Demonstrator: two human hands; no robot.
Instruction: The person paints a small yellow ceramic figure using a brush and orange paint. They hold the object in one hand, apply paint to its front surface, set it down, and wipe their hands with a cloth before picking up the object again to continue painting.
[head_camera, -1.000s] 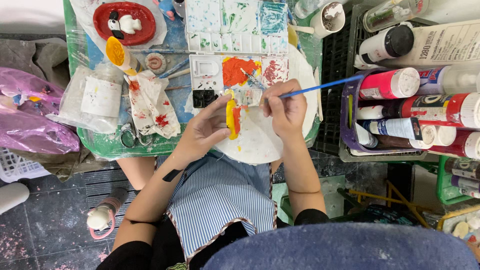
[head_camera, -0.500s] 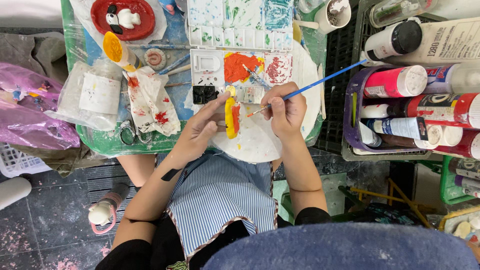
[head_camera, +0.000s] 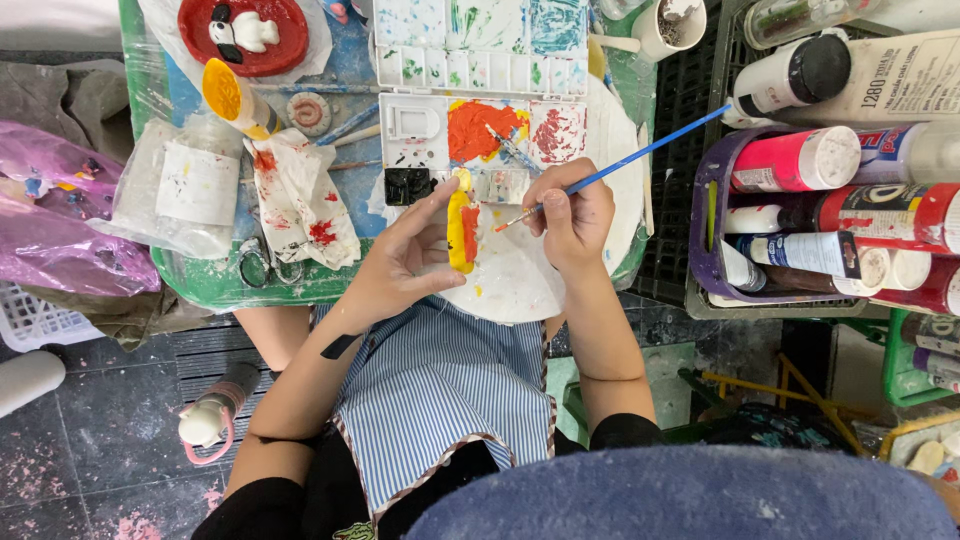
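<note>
Red plate (head_camera: 243, 35) and paint palette (head_camera: 480, 40) cut off by top edge

Both hands raised together over the striped apron (head_camera: 440, 390)

The left hand (head_camera: 400, 262) sits above the apron's left side, fingers stretched flat and pointing up and inward, thumb spread below, forearm bare and angled down-left. The right hand (head_camera: 572, 222) is curled in a pinch above the apron's right side, knuckles bunched, its bare forearm dropping straight down beside the apron.
</note>
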